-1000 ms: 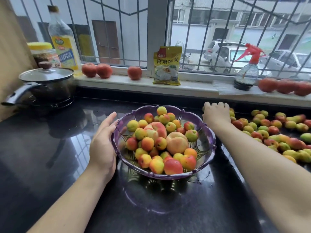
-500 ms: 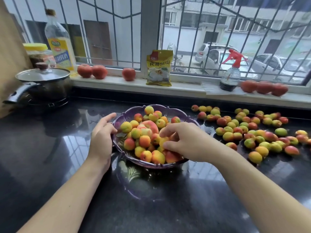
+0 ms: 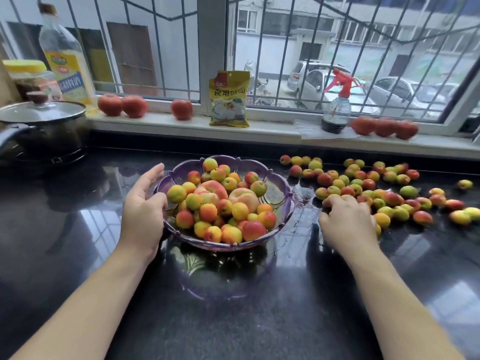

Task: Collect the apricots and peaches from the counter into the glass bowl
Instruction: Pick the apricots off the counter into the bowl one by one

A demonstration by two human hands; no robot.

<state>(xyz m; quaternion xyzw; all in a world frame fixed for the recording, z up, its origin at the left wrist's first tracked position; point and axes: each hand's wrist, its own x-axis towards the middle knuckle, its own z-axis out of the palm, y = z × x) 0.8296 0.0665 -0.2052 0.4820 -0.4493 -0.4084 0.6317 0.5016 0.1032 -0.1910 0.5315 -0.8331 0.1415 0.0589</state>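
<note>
Half a second back my right hand [image 3: 348, 219] was over the bowl dropping fruit; now it is out on the tabletop [image 3: 78, 229] again, lying on the near edge of the loose fruit [image 3: 389, 193] to the right of the bowl. Its fingers [image 3: 335, 200] curl down over a few apricots, but the back of the hand hides the tips, so I cannot tell whether they have closed on anything yet. I judge this as the start of another scoop.

My left hand [image 3: 142, 211] is where it was, against the left rim of the glass bowl [image 3: 280, 201], fingers lightly spread, the thumb toward the rim and the upper fingers raised just off it. I keep it there to steady the bowl, since the dark stone looks slick and wet beside it, and a nudge could slide the bowl.

Apricots and two larger peaches [image 3: 244, 197] are heaped above the rim on the near side, so new fruit is best set toward the emptier far right of the bowl, or it may roll out. Dozens of pieces lie on the tabletop, from just beside the bowl out to the far right, so I judge the task about half done.

Behind, tomatoes [image 3: 122, 105], a yellow packet [image 3: 228, 100] and a spray bottle [image 3: 336, 107] sit on the windowsill, well apart from the work.
</note>
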